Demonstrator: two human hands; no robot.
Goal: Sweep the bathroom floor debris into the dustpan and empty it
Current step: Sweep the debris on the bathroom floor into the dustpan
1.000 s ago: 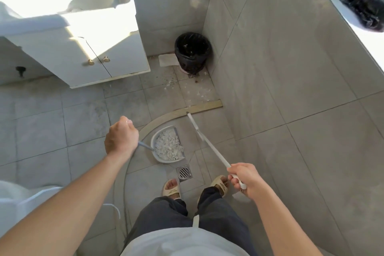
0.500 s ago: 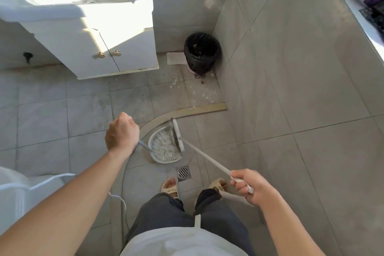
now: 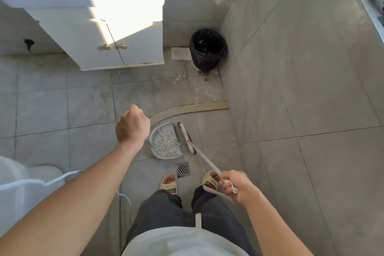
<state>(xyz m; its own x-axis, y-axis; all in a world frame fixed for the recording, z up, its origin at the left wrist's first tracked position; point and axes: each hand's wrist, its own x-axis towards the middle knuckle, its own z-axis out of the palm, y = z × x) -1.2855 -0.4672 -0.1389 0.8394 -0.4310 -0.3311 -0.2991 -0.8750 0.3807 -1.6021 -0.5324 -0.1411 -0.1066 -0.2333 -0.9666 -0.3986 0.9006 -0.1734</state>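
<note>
A grey dustpan (image 3: 154, 153) rests on the tiled floor, full of white debris (image 3: 166, 141). My left hand (image 3: 132, 129) is closed around its handle, which is mostly hidden under the fist. My right hand (image 3: 233, 185) grips the end of a white long-handled broom (image 3: 200, 155). The broom head (image 3: 185, 136) lies along the dustpan's right edge. More white scraps (image 3: 204, 88) are scattered on the floor near a bin lined with a black bag (image 3: 207, 49) in the far corner.
A white sink cabinet (image 3: 124, 48) stands at the back left. A floor drain (image 3: 182, 169) sits just in front of my sandalled feet (image 3: 169, 183). A curved threshold strip (image 3: 191, 109) crosses the floor. A tiled wall (image 3: 301, 89) closes the right side. A toilet (image 3: 25, 181) is at the left.
The broom head swept left from the open floor to the dustpan's right edge. My left hand and the dustpan stayed roughly where they were. The camera view shifted a little.
</note>
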